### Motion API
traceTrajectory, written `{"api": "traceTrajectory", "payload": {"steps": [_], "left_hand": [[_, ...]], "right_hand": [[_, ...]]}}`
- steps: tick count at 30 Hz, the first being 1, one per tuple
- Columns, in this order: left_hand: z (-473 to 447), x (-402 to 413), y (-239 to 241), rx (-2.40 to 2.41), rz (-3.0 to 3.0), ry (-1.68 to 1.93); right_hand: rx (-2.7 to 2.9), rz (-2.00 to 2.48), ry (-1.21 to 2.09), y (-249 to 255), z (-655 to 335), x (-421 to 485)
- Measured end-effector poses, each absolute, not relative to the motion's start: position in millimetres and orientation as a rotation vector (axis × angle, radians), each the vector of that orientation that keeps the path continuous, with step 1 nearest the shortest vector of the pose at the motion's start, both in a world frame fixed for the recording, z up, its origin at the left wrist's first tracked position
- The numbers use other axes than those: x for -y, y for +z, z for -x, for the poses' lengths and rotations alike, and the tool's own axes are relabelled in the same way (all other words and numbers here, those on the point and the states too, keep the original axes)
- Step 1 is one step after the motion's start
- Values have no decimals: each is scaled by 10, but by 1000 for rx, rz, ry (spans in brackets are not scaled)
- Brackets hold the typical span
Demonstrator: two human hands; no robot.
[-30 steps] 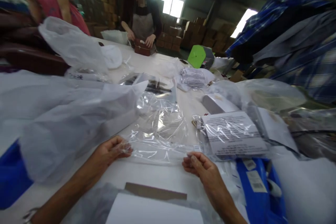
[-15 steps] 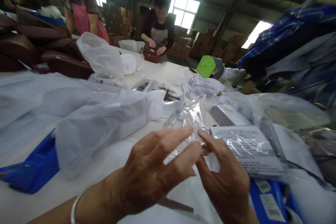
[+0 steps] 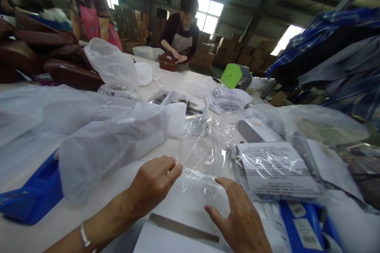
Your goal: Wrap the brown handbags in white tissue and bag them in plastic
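On the desk, a clear bag is being held down, likely to keep it flat. Its left edge is being touched by the left hand, loosely curled, and its near part is being pressed by the right hand, open wide. Nothing is being gripped.

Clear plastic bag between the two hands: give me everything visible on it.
The clear plastic bag is thin, glossy, see-through film, wrinkled, apparently empty, with faint grey print on its far part. It lies mostly flat on the white table, far end rumpled upward. The left hand touches its left edge with curled fingers; whether it pinches the film is unclear. The right hand, fingers spread, rests on its near right part. A wrapped printed sheet borders its right side, a white bag its left.
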State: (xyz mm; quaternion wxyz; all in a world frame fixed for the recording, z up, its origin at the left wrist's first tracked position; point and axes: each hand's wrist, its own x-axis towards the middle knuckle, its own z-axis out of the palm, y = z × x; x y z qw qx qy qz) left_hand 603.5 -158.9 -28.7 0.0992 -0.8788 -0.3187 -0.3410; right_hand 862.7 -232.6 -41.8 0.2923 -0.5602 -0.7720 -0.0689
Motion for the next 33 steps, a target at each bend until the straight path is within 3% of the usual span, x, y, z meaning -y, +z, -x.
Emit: {"api": "traceTrajectory", "payload": {"steps": [7, 13, 22, 33], "left_hand": [[-6298, 1765, -176, 842, 2735, -928], [-6043, 1588, -589, 1173, 2689, -570], [-5997, 1540, -573, 1337, 2655, -1166], [-5677, 1503, -747, 990, 2690, -822]], "right_hand": [[2126, 1399, -214, -442, -8555, 2278], [2139, 1289, -270, -609, -8767, 2269], [1969, 1589, -80, -896, -8815, 2174], [1360, 1818, 183, -908, -9002, 2022]]}}
